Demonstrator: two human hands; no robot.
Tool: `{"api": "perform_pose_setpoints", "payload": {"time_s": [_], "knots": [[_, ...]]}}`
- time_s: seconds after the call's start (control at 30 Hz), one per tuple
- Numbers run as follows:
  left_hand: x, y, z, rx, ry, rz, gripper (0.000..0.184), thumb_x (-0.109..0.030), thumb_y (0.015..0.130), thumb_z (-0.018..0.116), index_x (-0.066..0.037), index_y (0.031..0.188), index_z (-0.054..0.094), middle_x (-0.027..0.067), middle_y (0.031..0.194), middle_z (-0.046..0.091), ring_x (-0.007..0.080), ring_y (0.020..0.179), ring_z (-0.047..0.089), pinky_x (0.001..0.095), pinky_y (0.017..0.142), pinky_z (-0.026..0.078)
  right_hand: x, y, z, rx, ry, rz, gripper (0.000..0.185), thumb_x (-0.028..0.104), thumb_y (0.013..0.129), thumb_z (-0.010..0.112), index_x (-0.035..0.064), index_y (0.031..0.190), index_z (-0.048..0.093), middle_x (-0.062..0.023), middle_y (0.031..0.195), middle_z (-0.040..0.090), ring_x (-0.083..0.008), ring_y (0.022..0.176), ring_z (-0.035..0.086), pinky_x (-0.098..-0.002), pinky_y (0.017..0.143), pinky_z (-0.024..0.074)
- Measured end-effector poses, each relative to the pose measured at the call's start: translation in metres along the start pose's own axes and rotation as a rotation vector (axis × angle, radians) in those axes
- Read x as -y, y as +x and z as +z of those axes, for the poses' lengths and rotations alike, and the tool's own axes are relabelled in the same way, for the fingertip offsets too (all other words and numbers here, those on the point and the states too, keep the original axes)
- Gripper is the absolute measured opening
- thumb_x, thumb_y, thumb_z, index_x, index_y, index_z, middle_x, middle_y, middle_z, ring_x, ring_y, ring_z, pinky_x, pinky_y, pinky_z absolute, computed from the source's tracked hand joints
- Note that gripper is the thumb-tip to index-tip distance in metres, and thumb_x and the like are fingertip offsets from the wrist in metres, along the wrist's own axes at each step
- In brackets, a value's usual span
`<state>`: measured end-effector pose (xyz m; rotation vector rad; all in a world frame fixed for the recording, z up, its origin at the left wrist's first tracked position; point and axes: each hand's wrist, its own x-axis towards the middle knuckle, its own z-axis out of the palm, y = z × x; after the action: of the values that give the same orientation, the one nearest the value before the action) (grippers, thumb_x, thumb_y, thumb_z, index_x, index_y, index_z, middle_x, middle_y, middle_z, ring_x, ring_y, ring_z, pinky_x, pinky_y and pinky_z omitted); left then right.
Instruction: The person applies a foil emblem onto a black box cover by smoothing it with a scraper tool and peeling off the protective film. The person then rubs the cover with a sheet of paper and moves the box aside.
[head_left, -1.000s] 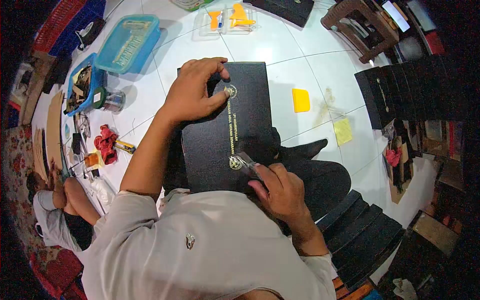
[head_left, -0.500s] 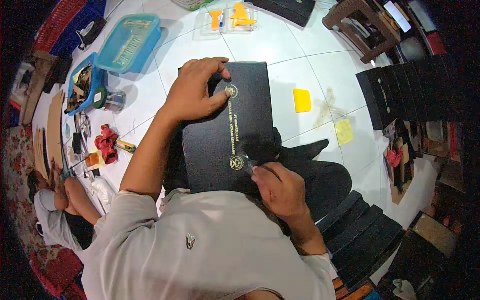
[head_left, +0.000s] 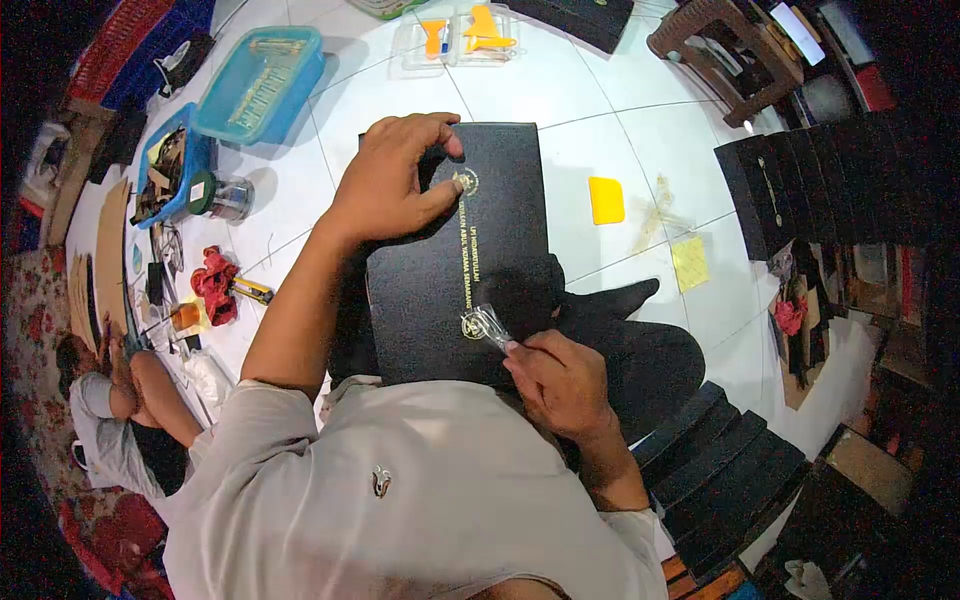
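A black box (head_left: 420, 290) with gold lettering and two round gold emblems on its top lies across the person's lap. My left hand (head_left: 395, 185) grips it near the far left corner, with the thumb on the cover beside the upper emblem and the fingers bent toward the far edge. Close to the lower emblem, my right hand (head_left: 560, 380) pinches a crumpled strip of clear film (head_left: 490, 327). The film's far end lies over that emblem; whether it sticks there I cannot tell.
On the tiled floor lie a yellow scraper (head_left: 606, 200), a yellow note (head_left: 690, 262), blue tubs (head_left: 258, 85), a jar (head_left: 232, 198), a red cloth (head_left: 213, 287) and a cutter (head_left: 252, 290). Black boxes (head_left: 720, 470) stand at right. Another person (head_left: 125, 420) sits at left.
The clear film now shows longer and spread over the lower emblem, and my right hand has shifted very slightly. My left hand and the box hold nearly the same place.
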<state>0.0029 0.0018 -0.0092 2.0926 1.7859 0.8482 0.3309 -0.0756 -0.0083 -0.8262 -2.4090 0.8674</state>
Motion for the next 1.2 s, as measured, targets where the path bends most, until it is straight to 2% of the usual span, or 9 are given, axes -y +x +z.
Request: {"api": "perform_pose_setpoints", "payload": {"time_s": [0.4, 0.47, 0.57, 0.87, 1.2], "knots": [[0.0013, -0.0003, -0.0014, 0.014, -0.029, -0.001, 0.037, -0.024, 0.084, 0.083, -0.012, 0.115, 0.066, 0.0125, 0.148, 0.068, 0.0378, 0.137, 0.060, 0.0491, 0.121, 0.037, -0.0084, -0.0034, 0.0024, -0.019, 0.073, -0.063, 0.015, 0.006, 0.087, 0.087, 0.0026, 0.100, 0.080, -0.0115, 0.092, 0.073, -0.0269, 0.070, 0.072, -0.0372, 0.059, 0.0568], [0.0034, 0.0002, -0.0013, 0.028, -0.022, 0.016, 0.038, -0.025, 0.085, 0.083, -0.012, 0.116, 0.065, 0.0124, 0.148, 0.068, 0.0372, 0.137, 0.059, 0.0492, 0.121, 0.037, -0.0087, -0.0056, 0.0035, -0.013, 0.093, -0.044, 0.015, 0.012, 0.092, 0.082, 0.0080, 0.106, 0.080, -0.0090, 0.094, 0.070, -0.0287, 0.073, 0.070, -0.0402, 0.059, 0.0550], [0.0004, 0.0007, -0.0022, 0.040, -0.024, -0.018, 0.038, -0.025, 0.085, 0.083, -0.012, 0.116, 0.065, 0.0126, 0.148, 0.068, 0.0371, 0.138, 0.059, 0.0492, 0.121, 0.037, -0.0039, -0.0009, -0.0016, -0.021, 0.084, -0.063, 0.017, 0.006, 0.087, 0.086, 0.0026, 0.102, 0.080, -0.0103, 0.090, 0.072, -0.0271, 0.070, 0.071, -0.0379, 0.058, 0.0559], [0.0018, -0.0001, -0.0016, 0.024, -0.024, -0.006, 0.039, -0.025, 0.084, 0.083, -0.011, 0.116, 0.065, 0.0133, 0.148, 0.068, 0.0384, 0.137, 0.060, 0.0495, 0.121, 0.038, -0.0047, -0.0036, -0.0037, 0.027, 0.067, -0.085, 0.014, 0.007, 0.089, 0.083, 0.0037, 0.103, 0.080, -0.0101, 0.089, 0.071, -0.0273, 0.069, 0.070, -0.0388, 0.057, 0.0535], [0.0008, 0.0005, -0.0027, 0.035, -0.039, -0.020, 0.039, -0.025, 0.084, 0.083, -0.010, 0.117, 0.067, 0.0129, 0.147, 0.068, 0.0380, 0.137, 0.060, 0.0487, 0.121, 0.038, -0.0046, -0.0047, -0.0048, 0.063, 0.045, -0.101, 0.019, 0.009, 0.087, 0.084, 0.0062, 0.105, 0.080, -0.0076, 0.088, 0.070, -0.0261, 0.070, 0.070, -0.0387, 0.058, 0.0542]]}}
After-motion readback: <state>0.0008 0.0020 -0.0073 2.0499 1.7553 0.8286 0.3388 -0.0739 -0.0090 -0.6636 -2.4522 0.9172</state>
